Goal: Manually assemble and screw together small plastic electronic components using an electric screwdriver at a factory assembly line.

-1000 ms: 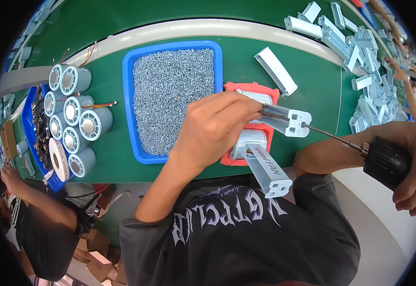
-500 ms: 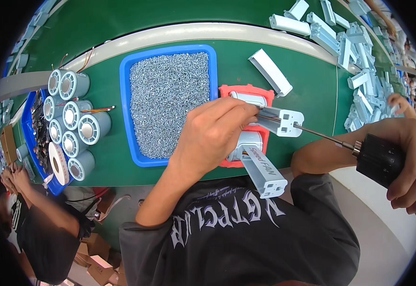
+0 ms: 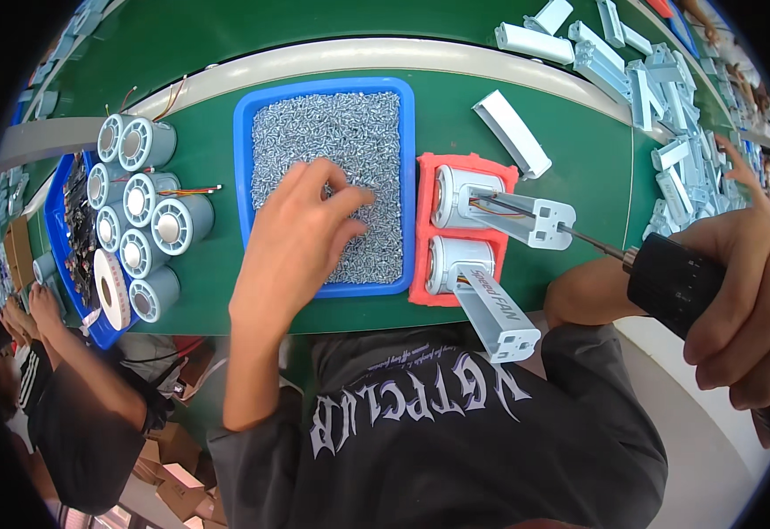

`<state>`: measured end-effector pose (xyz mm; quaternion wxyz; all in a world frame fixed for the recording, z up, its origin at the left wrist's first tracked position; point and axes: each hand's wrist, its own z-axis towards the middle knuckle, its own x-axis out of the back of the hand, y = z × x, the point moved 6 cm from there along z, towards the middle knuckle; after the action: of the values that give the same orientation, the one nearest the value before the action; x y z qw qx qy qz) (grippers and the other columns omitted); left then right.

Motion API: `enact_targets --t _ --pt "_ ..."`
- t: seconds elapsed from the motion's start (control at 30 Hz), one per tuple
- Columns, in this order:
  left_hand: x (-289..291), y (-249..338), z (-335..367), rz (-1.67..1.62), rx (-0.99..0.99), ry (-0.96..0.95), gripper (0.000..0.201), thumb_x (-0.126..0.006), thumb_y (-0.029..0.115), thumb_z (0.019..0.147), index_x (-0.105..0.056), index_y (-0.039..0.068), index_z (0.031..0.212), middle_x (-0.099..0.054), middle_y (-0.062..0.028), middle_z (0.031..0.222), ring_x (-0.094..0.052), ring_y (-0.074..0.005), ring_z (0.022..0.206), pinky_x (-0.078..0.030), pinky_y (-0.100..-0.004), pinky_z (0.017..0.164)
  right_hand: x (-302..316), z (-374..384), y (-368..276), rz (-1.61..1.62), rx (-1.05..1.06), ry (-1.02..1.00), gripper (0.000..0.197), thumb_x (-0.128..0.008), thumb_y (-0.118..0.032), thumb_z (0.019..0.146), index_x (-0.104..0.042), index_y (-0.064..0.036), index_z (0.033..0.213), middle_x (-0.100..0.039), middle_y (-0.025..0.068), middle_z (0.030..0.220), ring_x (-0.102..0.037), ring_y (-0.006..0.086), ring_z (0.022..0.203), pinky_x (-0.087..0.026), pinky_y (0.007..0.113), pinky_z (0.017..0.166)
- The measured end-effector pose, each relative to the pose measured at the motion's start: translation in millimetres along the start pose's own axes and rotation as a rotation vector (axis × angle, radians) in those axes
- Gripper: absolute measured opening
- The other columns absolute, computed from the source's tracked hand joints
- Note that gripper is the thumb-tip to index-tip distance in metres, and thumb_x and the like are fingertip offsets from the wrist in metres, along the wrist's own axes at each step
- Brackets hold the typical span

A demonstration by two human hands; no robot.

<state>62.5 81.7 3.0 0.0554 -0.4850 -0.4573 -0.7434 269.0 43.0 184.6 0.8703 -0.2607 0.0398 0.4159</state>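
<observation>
Over the blue tray [image 3: 406, 176] of small silver screws [image 3: 323, 115], my left hand [image 3: 301, 229] is bent at the fingers. Its thumb and forefinger are apart, just above the screws; I cannot make out a screw between them. My right hand [image 3: 742, 317] grips a black electric screwdriver [image 3: 674, 284], whose long bit meets the end plate of the upper pale blue handle-shaped housing [image 3: 543, 225]. That housing joins a round motor [image 3: 455, 196] seated in a red fixture [image 3: 420, 229]. Below it, a second motor [image 3: 464, 264] with its own housing [image 3: 495, 317] sits in the same fixture.
Several round motors with wires [image 3: 182, 225] stand at the left, beside a blue bin [image 3: 54, 220] of dark parts and a white tape roll [image 3: 111, 289]. A loose housing [image 3: 513, 132] lies behind the fixture. More housings [image 3: 601, 70] are heaped at far right. Other people work on both sides.
My left hand has left the upper housing and moved left to the screw tray. The screwdriver has shifted slightly left, its bit still at the upper housing's end.
</observation>
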Motion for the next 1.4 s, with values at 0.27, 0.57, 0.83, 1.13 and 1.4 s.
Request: enact_targets --t 0.27,0.57,0.83,1.13,1.4 --pt "-14 -4 -2 0.098 -0.007 -0.161 0.011 -0.066 0.002 0.071 -0.058 0.004 0.078 -0.052 -0.0039 0.082 -0.053 -0.0211 0.078 -0.044 -0.0316 0.070 6 3 18 0.012 -0.080 -0.007 0.019 -0.067 -0.010 0.083 -0.056 -0.0108 0.067 -0.062 0.0059 0.059 -0.056 0.0160 0.040 -0.050 0.026 0.036" --pt "-5 -8 7 -0.025 0.012 -0.064 0.007 -0.063 0.005 0.079 -0.056 0.005 0.080 -0.056 -0.0041 0.079 -0.054 -0.0217 0.066 -0.047 -0.0326 0.064 4 6 34 0.035 -0.080 0.022 0.020 -0.068 -0.010 0.083 -0.056 -0.0108 0.066 -0.062 0.0063 0.060 -0.057 0.0165 0.040 -0.050 0.027 0.036" --pt "-15 7 23 -0.182 -0.100 0.191 0.009 -0.066 0.002 0.076 -0.061 0.004 0.084 -0.060 -0.0033 0.077 -0.055 -0.0194 0.060 -0.047 -0.0304 0.058 13 2 26 0.067 -0.029 0.070 0.019 -0.067 -0.011 0.083 -0.057 -0.0105 0.068 -0.063 0.0068 0.060 -0.057 0.0168 0.040 -0.050 0.027 0.037" --pt "-23 11 21 -0.328 -0.082 0.280 0.015 -0.068 -0.003 0.072 -0.067 0.004 0.086 -0.064 -0.0029 0.078 -0.054 -0.0147 0.059 -0.045 -0.0263 0.055 20 -1 16 0.101 0.023 0.128 0.017 -0.067 -0.011 0.084 -0.057 -0.0102 0.070 -0.063 0.0073 0.061 -0.057 0.0173 0.040 -0.051 0.028 0.037" --pt "-31 18 22 -0.568 0.036 0.247 0.024 -0.070 -0.006 0.068 -0.072 0.004 0.089 -0.068 -0.0055 0.081 -0.056 -0.0124 0.063 -0.045 -0.0224 0.056 20 -4 5 0.129 0.077 0.178 0.016 -0.067 -0.012 0.084 -0.057 -0.0100 0.071 -0.063 0.0078 0.061 -0.057 0.0177 0.039 -0.051 0.029 0.037"
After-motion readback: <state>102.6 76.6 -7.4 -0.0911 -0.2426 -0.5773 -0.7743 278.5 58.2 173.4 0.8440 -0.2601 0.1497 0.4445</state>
